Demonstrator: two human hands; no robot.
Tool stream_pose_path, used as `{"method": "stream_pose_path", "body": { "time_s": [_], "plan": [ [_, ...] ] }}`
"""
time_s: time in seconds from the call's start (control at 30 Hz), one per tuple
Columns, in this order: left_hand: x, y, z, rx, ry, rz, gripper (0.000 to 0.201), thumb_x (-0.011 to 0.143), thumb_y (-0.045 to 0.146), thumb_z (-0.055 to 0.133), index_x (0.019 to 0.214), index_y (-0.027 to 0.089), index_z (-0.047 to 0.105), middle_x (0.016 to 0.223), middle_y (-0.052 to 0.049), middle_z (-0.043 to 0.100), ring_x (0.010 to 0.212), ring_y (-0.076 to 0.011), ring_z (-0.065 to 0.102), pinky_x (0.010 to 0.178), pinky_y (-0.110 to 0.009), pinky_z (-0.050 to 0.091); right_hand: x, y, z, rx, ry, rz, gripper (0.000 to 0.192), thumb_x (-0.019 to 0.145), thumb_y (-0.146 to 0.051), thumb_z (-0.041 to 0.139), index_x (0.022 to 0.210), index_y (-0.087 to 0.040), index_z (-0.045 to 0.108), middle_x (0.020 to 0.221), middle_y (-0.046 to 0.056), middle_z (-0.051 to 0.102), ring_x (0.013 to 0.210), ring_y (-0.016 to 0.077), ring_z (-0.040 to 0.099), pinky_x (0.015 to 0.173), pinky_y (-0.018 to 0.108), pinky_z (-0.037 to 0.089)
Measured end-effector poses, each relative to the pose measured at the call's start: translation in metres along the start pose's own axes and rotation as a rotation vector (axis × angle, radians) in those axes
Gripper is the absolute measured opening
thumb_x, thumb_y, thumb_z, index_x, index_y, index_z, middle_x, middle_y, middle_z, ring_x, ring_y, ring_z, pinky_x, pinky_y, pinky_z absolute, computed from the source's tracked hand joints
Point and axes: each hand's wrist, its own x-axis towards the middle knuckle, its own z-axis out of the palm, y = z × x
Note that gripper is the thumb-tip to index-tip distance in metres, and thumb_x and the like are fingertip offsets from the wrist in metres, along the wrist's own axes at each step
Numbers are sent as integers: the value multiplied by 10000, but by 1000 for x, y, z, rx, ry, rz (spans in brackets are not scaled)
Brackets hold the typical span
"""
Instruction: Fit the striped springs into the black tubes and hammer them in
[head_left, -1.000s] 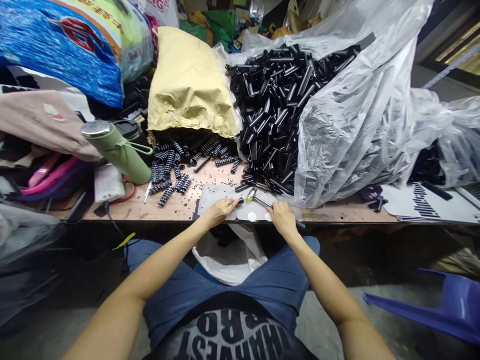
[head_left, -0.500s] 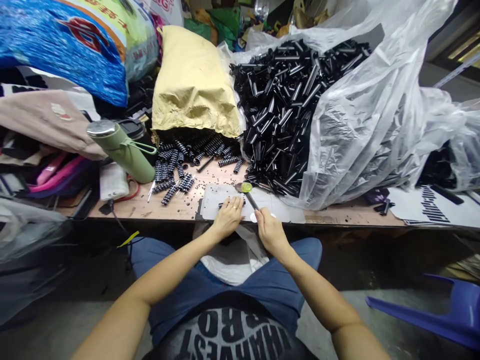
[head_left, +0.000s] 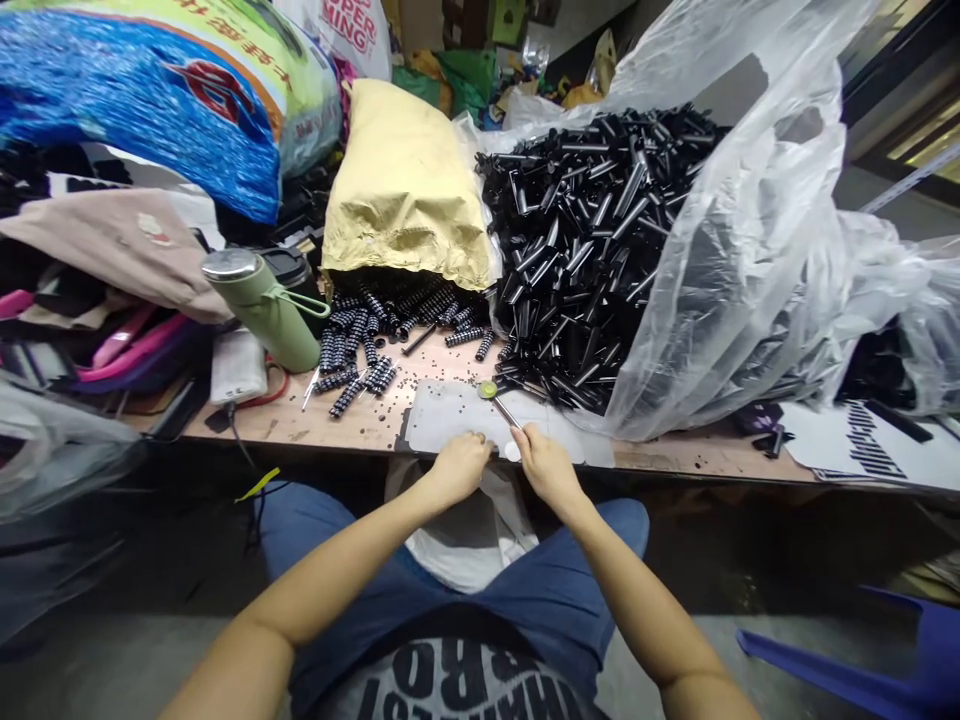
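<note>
My right hand (head_left: pixel 549 466) is closed round the handle of a small hammer (head_left: pixel 504 406) with a round yellow-green face, tilted up and left over the pale grey board (head_left: pixel 442 412). At the board's front edge, my left hand (head_left: pixel 463 467) has its fingers curled down round a black tube, of which only a dark end (head_left: pixel 493 451) shows by the fingertips. A small white disc (head_left: pixel 512 452) lies between the hands. Behind the board is a big heap of plain black tubes (head_left: pixel 577 250). Left of it, black tubes with rows of pale dots (head_left: pixel 352 345) spill from a yellow paper sack (head_left: pixel 409 180).
A green flask (head_left: pixel 262 310) and a white power bank (head_left: pixel 238 368) with a cable stand at left. Clear plastic sheeting (head_left: pixel 750 280) wraps the heap at right. Small black bits dot the wooden table (head_left: pixel 300 425). A blue plastic chair (head_left: pixel 885 650) is at lower right.
My left hand has drawn back from the board to its front edge, and the black tube under it is now mostly hidden. The hammer's head has shifted slightly. The whole view has tilted up a little.
</note>
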Motion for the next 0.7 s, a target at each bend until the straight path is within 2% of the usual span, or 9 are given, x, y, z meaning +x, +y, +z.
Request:
{"method": "stream_pose_path", "body": {
  "time_s": [0.07, 0.13, 0.2, 0.27, 0.37, 0.5, 0.6, 0.7],
  "plan": [
    [15, -9, -19, -65, 37, -18, 233, 899, 288, 483, 1019, 199, 662, 871, -107, 647, 853, -237, 603, 781, -339, 491, 7, 17, 4, -74, 24, 39, 334, 998, -436, 315, 926, -212, 553, 779, 57, 679, 662, 200, 631, 577, 281, 300],
    [47, -31, -40, -45, 192, -179, 291, 929, 303, 425, 1060, 165, 645, 934, -135, 636, 874, -249, 589, 783, -356, 480, 12, 32, 14, -139, 72, 58, 338, 992, -442, 333, 916, -202, 559, 852, 76, 678, 706, 201, 632, 588, 285, 311],
    [86, -60, -58, 44, 318, -346, 316, 936, 220, 366, 1041, 93, 636, 1018, -193, 608, 954, -281, 561, 821, -385, 454, 17, 42, 24, -184, 121, 58, 339, 988, -439, 346, 911, -190, 563, 896, 87, 666, 774, 206, 628, 609, 284, 331],
    [120, -86, -67, 128, 299, -431, 299, 915, 168, 373, 1011, 52, 631, 1082, -228, 586, 1040, -313, 520, 857, -405, 427, 20, 47, 33, -213, 144, 49, 340, 988, -429, 352, 901, -181, 568, 894, 89, 652, 819, 208, 614, 640, 281, 354],
    [149, -106, -64, 192, 202, -362, 272, 904, 162, 396, 994, 38, 620, 1099, -232, 582, 1086, -323, 487, 883, -404, 398, 24, 48, 39, -231, 161, 12, 341, 974, -442, 386, 871, -176, 572, 868, 85, 637, 838, 209, 591, 699, 284, 376],
    [168, -99, -46, 145, 180, -189, 282, 903, 111, 364, 1071, 64, 586, 1084, -196, 598, 1096, -294, 493, 948, -414, 348, 31, 43, 37, -209, 185, -37, 334, 941, -471, 453, 853, -173, 576, 860, 89, 625, 847, 227, 566, 732, 306, 387],
    [180, -92, -39, 21, 198, -207, 302, 883, 79, 383, 1117, 70, 573, 1054, -192, 616, 1071, -280, 525, 968, -423, 345, 45, 35, 29, -84, 252, -110, 343, 956, -463, 412, 910, -172, 588, 887, 97, 620, 867, 232, 550, 761, 323, 400],
    [169, -97, -40, -57, 263, -291, 289, 887, 111, 415, 1127, 72, 570, 1082, -200, 606, 1011, -256, 566, 907, -379, 415, 76, 17, 18, 88, 349, -216, 326, 978, -401, 356, 992, -176, 592, 950, 104, 619, 920, 238, 533, 825, 348, 409]
  ]
}}
